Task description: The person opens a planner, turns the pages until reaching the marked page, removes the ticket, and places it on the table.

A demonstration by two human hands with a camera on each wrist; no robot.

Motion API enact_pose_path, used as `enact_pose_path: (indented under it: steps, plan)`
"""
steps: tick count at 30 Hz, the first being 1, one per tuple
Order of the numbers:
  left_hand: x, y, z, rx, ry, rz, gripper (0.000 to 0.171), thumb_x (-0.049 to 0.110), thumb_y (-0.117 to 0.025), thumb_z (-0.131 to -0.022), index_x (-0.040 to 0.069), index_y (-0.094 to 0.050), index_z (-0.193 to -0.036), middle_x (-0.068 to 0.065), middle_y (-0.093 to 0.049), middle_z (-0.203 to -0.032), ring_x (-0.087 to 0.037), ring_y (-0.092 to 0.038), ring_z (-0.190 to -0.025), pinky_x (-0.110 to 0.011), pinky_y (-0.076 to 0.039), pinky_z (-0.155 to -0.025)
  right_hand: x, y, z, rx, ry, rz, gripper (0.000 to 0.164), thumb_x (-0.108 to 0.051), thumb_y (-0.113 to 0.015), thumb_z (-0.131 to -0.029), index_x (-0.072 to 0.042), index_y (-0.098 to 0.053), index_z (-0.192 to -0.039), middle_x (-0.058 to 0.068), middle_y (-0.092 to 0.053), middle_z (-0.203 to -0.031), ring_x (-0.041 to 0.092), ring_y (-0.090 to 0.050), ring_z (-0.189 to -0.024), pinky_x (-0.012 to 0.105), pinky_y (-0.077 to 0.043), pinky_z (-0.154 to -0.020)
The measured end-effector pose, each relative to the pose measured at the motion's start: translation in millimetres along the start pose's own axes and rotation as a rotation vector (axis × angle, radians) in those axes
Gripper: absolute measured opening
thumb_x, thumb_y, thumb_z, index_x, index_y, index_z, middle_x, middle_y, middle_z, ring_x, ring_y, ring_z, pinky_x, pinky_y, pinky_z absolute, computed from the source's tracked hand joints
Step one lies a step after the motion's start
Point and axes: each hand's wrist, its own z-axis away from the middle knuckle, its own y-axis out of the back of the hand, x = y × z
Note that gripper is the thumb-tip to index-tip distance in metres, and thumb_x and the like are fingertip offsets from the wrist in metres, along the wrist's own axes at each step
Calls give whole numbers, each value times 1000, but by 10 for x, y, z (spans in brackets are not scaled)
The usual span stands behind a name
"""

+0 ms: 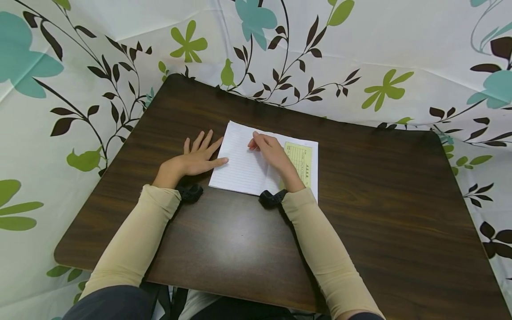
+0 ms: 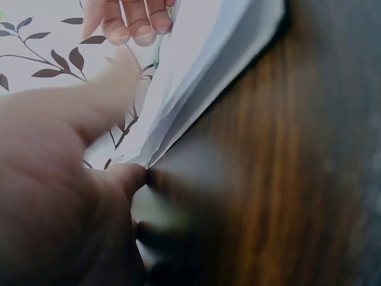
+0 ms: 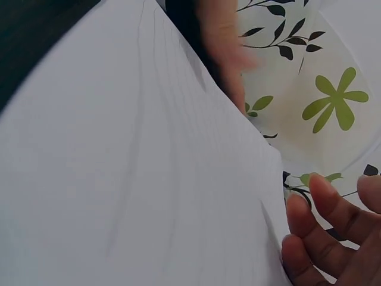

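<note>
The notebook (image 1: pixel 242 162) lies open on the counter (image 1: pixel 384 200), between and partly under the hands; its left page is ruled, and a yellow-green panel (image 1: pixel 298 162) with print too small to read shows on the right-hand part; the left hand (image 1: pixel 196 161) is spread beside the left edge, fingers straight, with the thumb reaching onto the page; the right hand (image 1: pixel 272 151) is over the middle of the notebook, fingers loosely bent and holding nothing that shows; whether their tips touch the paper I cannot tell.

As for progress, opening the notebook looks done, and it sits roughly flat; in the left wrist view the sheets stand slightly apart at the edge, so I judge that it is not fully pressed down; no handwriting can be made out on the ruled page, and no pen shows in either hand; how much handling of the pages is left cannot be told.
</note>
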Motion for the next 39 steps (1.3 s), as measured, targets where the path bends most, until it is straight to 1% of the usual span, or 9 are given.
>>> enact_pose_path:
  steps: [3,6,12,18,21,26,31,35,39]
  plan:
    - [2,2,18,1,-19,-16,101,79,-39,-97,25,6,-169,-10,30,-172,-36,31,-158,-68,24,-120,-6,21,-4,-4,7,11,57,-40,-34,-115,-1,-73,-105,15,-71,-104,22,-63,-98,31,-49,-93]
    - [2,0,26,2,-22,-24,97,72,-43,-100,24,6,-169,-11,29,-172,-36,31,-159,-68,23,-120,-21,53,4,-8,15,10,57,-39,-33,-115,0,-72,-106,16,-71,-104,25,-65,-98,33,-51,-94]
    - [11,2,43,1,-31,-1,103,78,-43,-97,25,7,-169,-12,31,-171,-36,33,-158,-68,27,-119,-55,181,60,-16,26,-5,51,-37,-37,-115,2,-70,-109,17,-71,-107,30,-67,-99,38,-52,-96]
    - [-5,-8,20,-11,-29,-19,99,75,-41,-99,25,7,-169,-10,31,-171,-35,32,-158,-68,25,-120,-57,495,180,6,0,1,43,-34,-47,-112,3,-68,-116,18,-69,-108,35,-69,-99,42,-54,-94]
    - [-14,-15,-5,-9,-37,-26,100,78,-40,-98,24,7,-169,-11,30,-172,-36,32,-158,-68,24,-120,-82,708,285,-17,-60,50,43,-35,-49,-112,2,-67,-122,20,-68,-112,36,-69,-100,45,-54,-96]
    - [-8,-10,-39,-9,-43,-40,101,78,-40,-98,24,7,-169,-10,30,-172,-35,32,-158,-67,25,-120,-123,1054,464,-119,-169,206,44,-34,-47,-112,2,-65,-130,24,-67,-119,38,-68,-103,51,-52,-101]
    - [-5,6,-25,-11,-34,-37,101,78,-40,-98,25,8,-169,-10,29,-172,-35,32,-158,-68,25,-120,-179,1274,609,-194,-271,370,46,-34,-45,-112,3,-63,-133,24,-68,-122,38,-70,-107,54,-50,-104]
    - [-17,0,-5,-8,-26,-26,100,76,-41,-98,25,8,-169,-10,30,-172,-35,32,-158,-68,25,-120,-207,1351,680,-246,-371,453,44,-35,-48,-111,4,-65,-122,21,-68,-117,36,-70,-106,55,-50,-104]
    - [-21,-11,0,-3,-25,-16,99,74,-41,-99,24,7,-169,-10,31,-171,-36,32,-158,-68,25,-119,-192,1376,700,-265,-438,528,43,-37,-54,-108,3,-68,-112,17,-70,-106,32,-68,-98,46,-52,-94]
